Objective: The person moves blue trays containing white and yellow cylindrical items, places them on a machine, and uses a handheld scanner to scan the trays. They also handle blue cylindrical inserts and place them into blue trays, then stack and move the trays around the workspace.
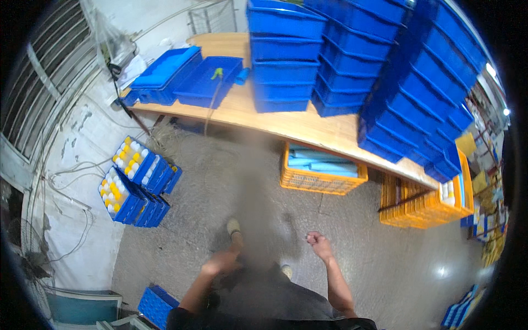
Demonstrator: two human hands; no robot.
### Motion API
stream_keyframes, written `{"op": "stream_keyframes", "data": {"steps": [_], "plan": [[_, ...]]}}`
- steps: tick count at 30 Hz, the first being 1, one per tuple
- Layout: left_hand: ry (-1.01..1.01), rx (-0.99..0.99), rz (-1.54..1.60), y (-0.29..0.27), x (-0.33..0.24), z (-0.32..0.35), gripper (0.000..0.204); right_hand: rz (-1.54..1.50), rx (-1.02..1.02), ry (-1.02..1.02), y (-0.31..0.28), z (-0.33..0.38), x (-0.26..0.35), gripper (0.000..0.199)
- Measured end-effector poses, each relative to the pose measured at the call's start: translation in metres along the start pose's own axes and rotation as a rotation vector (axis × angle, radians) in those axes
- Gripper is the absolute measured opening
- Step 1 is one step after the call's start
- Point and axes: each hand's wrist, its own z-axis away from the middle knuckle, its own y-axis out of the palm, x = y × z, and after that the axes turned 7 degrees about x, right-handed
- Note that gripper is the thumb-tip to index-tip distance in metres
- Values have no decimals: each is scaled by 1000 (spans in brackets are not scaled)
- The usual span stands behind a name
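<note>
My left hand hangs low in front of my dark clothing, near my left foot in the view. Motion smears its fingers, and nothing shows in it. Out to the right, my right hand is held over the grey floor with its fingers curled in, seemingly around nothing. Neither hand touches any of the containers. Ahead of both stands an orange crate with light-blue flat pieces in it, partly under the wooden table.
Tall stacks of blue bins stand on the table, beside a shallow blue tray. At left, blue crates hold white and yellow items. More orange crates stand at right. A blue crate lies lower left. A grey blur covers the view's middle.
</note>
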Motion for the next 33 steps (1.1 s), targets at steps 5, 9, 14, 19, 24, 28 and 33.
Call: {"op": "stream_keyframes", "data": {"steps": [5,9,14,19,24,28,33], "plan": [[60,-234,-96,-127,76,-30,53,-331,314,-185,65,-91,161,36],[-33,-336,-76,-228,126,-44,56,-367,321,-392,80,-169,317,36],[-29,-345,122,-315,170,-54,54,-347,149,-577,59,-304,499,33],[80,-205,156,-377,223,-93,56,127,-329,-891,41,-500,634,42],[319,-665,371,-435,281,-246,51,723,-521,-932,30,-744,692,33],[514,-628,547,-534,267,-335,61,-320,231,-333,37,-810,702,30],[890,-366,1057,-579,281,-337,33,-684,132,-578,73,-748,757,21]]}}
